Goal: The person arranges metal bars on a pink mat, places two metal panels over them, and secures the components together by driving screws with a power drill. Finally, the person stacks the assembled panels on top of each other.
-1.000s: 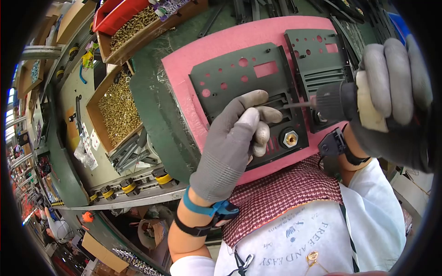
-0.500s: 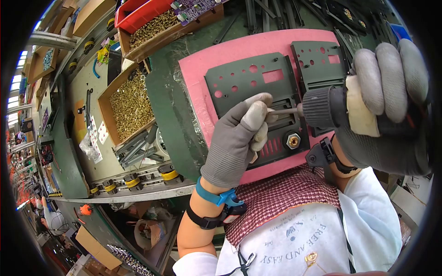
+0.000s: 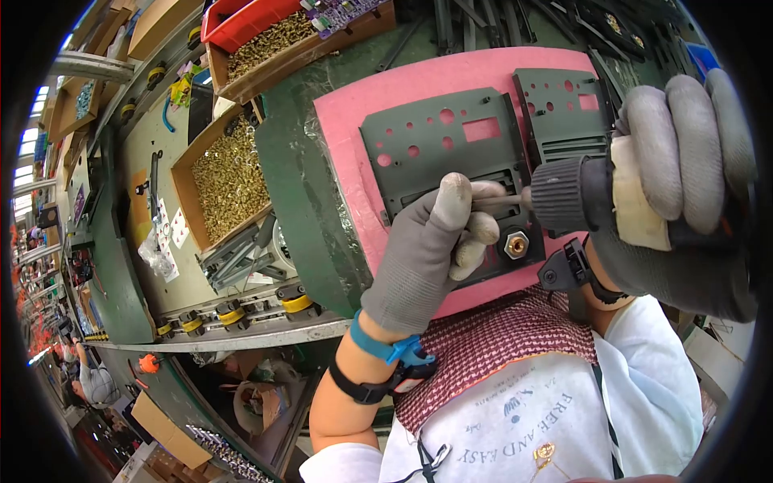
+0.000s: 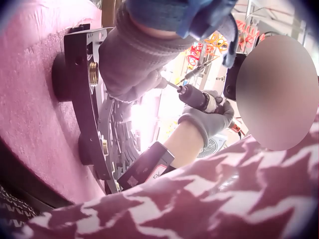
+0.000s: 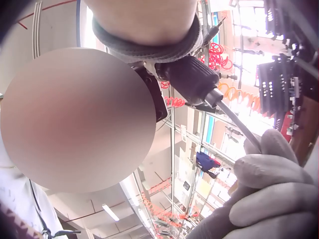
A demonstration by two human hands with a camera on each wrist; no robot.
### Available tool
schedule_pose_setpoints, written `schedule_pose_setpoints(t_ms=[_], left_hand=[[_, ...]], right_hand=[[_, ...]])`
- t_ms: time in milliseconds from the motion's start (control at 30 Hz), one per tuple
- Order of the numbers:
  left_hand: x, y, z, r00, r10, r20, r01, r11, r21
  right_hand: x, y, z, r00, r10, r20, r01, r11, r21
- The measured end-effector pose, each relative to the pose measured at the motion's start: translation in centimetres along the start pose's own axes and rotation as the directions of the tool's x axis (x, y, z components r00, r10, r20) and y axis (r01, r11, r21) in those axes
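Note:
My gloved right hand [image 3: 684, 153] grips a dark electric screwdriver [image 3: 564, 196] with pale wrapping around its body, held sideways so that it points left. From it runs a thin metal bit [image 3: 503, 200], whose end my gloved left hand [image 3: 423, 249] pinches between thumb and fingers; the fingers hide the tip. In the right wrist view, the same bit [image 5: 239, 124] runs into the left fingers [image 5: 269, 169]. Beneath the hands a dark panel [image 3: 427, 171] with round and rectangular cutouts lies flat. A hex nut [image 3: 516, 245] with a brass centre sits at its near right corner.
A second dark panel [image 3: 547, 126] lies to the right on the pink mat [image 3: 342, 121]. At left, a cardboard box [image 3: 185, 197] holds many small brass parts, with grey metal strips [image 3: 241, 258] nearby. A red bin [image 3: 219, 36] and a purple circuit board [image 3: 342, 16] are at the back.
The left thumb and fingers have closed around the bit's end, which earlier lay uncovered near the fingertips. The head view has shifted, and the screwdriver sits closer to the left hand.

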State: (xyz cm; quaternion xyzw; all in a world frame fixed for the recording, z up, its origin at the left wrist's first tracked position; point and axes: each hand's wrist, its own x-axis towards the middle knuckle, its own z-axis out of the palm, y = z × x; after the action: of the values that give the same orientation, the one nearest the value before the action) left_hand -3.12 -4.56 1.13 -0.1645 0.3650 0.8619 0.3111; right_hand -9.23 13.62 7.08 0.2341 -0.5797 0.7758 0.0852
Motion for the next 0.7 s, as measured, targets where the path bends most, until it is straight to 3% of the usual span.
schedule_pose_setpoints(t_ms=[67,100,133,167,200,233,267,333,400,567,633,700], left_hand=[[-1.0,0.8,0.3,0.991,0.025,-0.129,0.005,0.973,0.232],[-1.9,1.2,-0.1,0.992,0.056,-0.114,-0.004,0.909,0.416],[-2.4,0.4,-0.2,0.993,0.048,-0.106,0.001,0.909,0.417],[-2.8,-0.7,-0.4,0.952,0.307,0.024,-0.204,0.568,0.797],[-3.1,-1.9,-0.6,0.851,0.455,0.262,-0.319,0.052,0.946],[-3.2,-3.4,-0.8,0.818,0.461,0.343,-0.291,-0.182,0.939],[-3.4,-4.4,-1.3,0.818,0.459,0.347,-0.297,-0.180,0.938],[-3.6,-5.9,-2.0,0.734,0.436,0.521,-0.233,-0.559,0.796],[-3.5,-6.4,-2.3,0.715,0.464,0.523,-0.244,-0.535,0.809],[-4.0,-5.9,-2.5,0.761,0.432,0.484,-0.233,-0.513,0.826],[-3.9,-5.9,-2.8,0.755,0.430,0.495,-0.241,-0.521,0.819],[-3.8,-5.8,-3.0,0.749,0.427,0.506,-0.249,-0.526,0.813]], right_hand=[[-0.4,0.2,-1.5,0.999,0.005,-0.045,-0.006,1.000,-0.019],[-1.0,-0.3,-4.2,0.998,0.004,-0.068,-0.007,0.999,-0.032],[-1.6,-0.6,-4.6,0.996,0.002,-0.092,-0.006,0.999,-0.046],[-1.7,-0.5,-4.6,0.993,-0.001,-0.116,-0.006,0.998,-0.061],[-2.0,-0.6,-4.9,0.990,-0.002,-0.141,-0.008,0.997,-0.075],[0.0,-1.4,-3.3,0.980,0.159,0.123,-0.189,0.936,0.297],[0.0,-1.5,-3.3,0.980,0.182,0.078,-0.194,0.961,0.196],[-0.2,-1.0,-4.0,0.977,0.189,0.098,-0.200,0.974,0.110],[-0.4,-0.9,-4.2,0.972,0.212,0.101,-0.222,0.970,0.101],[-0.8,0.3,-4.1,0.974,0.195,0.119,-0.199,0.979,0.030],[-0.9,1.1,-3.7,0.998,0.009,0.056,-0.016,0.992,0.128],[-0.8,1.4,-3.8,0.995,0.001,0.098,-0.011,0.995,0.102]])
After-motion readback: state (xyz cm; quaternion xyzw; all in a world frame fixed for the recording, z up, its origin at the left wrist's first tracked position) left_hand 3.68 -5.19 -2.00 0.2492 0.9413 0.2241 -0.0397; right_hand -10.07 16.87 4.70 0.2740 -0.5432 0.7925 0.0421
